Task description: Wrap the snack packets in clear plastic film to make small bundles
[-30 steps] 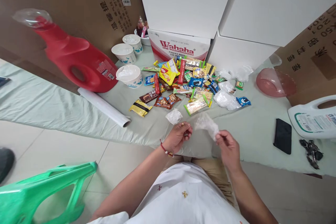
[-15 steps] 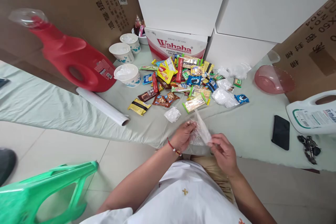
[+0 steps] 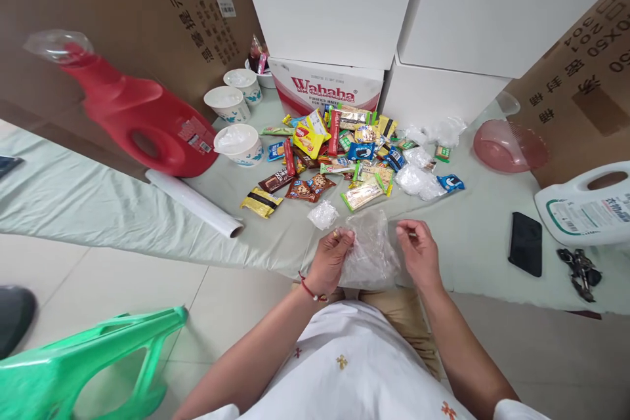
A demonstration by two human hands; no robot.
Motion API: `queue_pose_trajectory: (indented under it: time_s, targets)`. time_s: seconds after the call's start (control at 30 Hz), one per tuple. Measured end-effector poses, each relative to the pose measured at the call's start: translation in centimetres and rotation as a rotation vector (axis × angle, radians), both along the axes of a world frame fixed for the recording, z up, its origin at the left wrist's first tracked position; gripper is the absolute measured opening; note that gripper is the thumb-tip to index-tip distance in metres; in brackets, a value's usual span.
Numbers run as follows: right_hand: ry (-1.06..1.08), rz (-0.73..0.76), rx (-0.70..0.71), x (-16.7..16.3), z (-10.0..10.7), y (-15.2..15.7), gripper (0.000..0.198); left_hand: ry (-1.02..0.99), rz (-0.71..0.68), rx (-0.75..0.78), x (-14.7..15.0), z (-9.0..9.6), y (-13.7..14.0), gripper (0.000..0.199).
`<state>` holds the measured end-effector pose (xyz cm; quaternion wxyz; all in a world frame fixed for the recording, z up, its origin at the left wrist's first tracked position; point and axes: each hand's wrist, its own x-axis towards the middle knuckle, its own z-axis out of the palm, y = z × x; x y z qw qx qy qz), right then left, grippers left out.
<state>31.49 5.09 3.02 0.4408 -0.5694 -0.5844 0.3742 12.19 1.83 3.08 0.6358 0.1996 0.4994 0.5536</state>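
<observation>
My left hand (image 3: pixel 333 254) pinches the left edge of a clear plastic bag (image 3: pixel 371 252), which hangs spread out at the table's front edge. On the right of the bag is my right hand (image 3: pixel 420 249), its fingers curled and the thumb near the index fingertip. Whether that pinch has any clear film in it, I cannot make out. Just beyond the bag lie a crumpled wad of clear plastic (image 3: pixel 323 215) and a green-ended wrapped biscuit pack (image 3: pixel 365 194). Behind them spreads a pile of wrapped snacks (image 3: pixel 361 151).
Paper bowls (image 3: pixel 239 146) and a red jug (image 3: pixel 142 121) stand left, beside a white roll (image 3: pixel 194 203). White boxes (image 3: pixel 329 6) rise behind. To the right are a pink bowl (image 3: pixel 509 147), phone (image 3: pixel 525 244), keys (image 3: pixel 581 274) and white bottle (image 3: pixel 585 207). A green stool (image 3: pixel 98 354) is lower left.
The plastic bag has gone from bunched and folded to spread flat. My left hand has moved slightly left and down; my right hand has shifted up, its fingers curling more.
</observation>
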Motion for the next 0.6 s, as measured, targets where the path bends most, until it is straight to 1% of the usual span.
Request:
queue_pose_trajectory:
  time_s: [0.03, 0.07, 0.1, 0.13, 0.17, 0.2, 0.23, 0.3, 0.37, 0.4, 0.43, 0.47, 0.5, 0.53, 0.57, 0.6]
  targets:
    - [-0.058, 0.064, 0.085, -0.3, 0.6, -0.4, 0.039, 0.017, 0.004, 0.008, -0.2, -0.1, 0.0, 0.052]
    - [-0.115, 0.165, 0.148, -0.7, 1.1, -0.9, 0.042, 0.033, 0.002, 0.015, -0.2, -0.2, 0.0, 0.052]
    - [-0.169, 0.283, 0.182, -1.2, 1.6, -1.5, 0.042, 0.052, 0.004, 0.021, -0.2, -0.3, 0.0, 0.053]
    - [-0.214, 0.388, 0.188, -1.7, 2.0, -2.0, 0.036, 0.076, 0.019, 0.027, -0.1, -0.4, -0.1, 0.053]
    - [-0.244, 0.447, 0.173, -2.2, 2.2, -2.5, 0.025, 0.106, 0.047, 0.029, 0.0, -0.6, -0.1, 0.054]
    - [-0.245, 0.447, 0.138, -2.5, 2.2, -2.8, 0.016, 0.142, 0.083, 0.023, 0.1, -0.8, 0.0, 0.055]
    - [-0.208, 0.395, 0.090, -2.5, 1.9, -2.9, 0.016, 0.181, 0.119, 0.011, 0.1, -1.0, 0.0, 0.055]
    - [-0.050, 0.192, -0.024, -1.7, 1.0, -2.6, 0.022, 0.244, 0.176, -0.026, -0.3, -1.5, 0.0, 0.056]
    - [0.134, -0.039, -0.111, 0.6, -0.3, -1.8, 0.028, 0.262, 0.207, -0.056, -1.1, -1.9, -0.1, 0.058]
    - [0.205, -0.127, -0.140, 2.1, -0.8, -1.3, 0.032, 0.258, 0.208, -0.064, -1.6, -2.0, -0.1, 0.058]
    - [0.245, -0.181, -0.170, 3.7, -1.3, -0.8, 0.036, 0.251, 0.202, -0.072, -2.1, -2.1, -0.1, 0.058]
    - [0.239, -0.202, -0.207, 5.3, -1.6, -0.3, 0.039, 0.244, 0.187, -0.079, -2.6, -2.1, -0.1, 0.058]
    - [0.181, -0.203, -0.238, 6.8, -1.7, 0.1, 0.041, 0.236, 0.166, -0.083, -2.9, -2.0, -0.1, 0.058]
    - [0.075, -0.207, -0.241, 8.0, -1.5, 0.4, 0.042, 0.234, 0.150, -0.083, -3.2, -1.9, -0.1, 0.057]
    - [-0.058, -0.224, -0.204, 8.7, -1.1, 0.7, 0.041, 0.238, 0.139, -0.077, -3.3, -1.7, -0.1, 0.057]
    - [-0.192, -0.243, -0.125, 9.0, -0.5, 0.8, 0.038, 0.248, 0.135, -0.066, -3.2, -1.5, -0.1, 0.057]
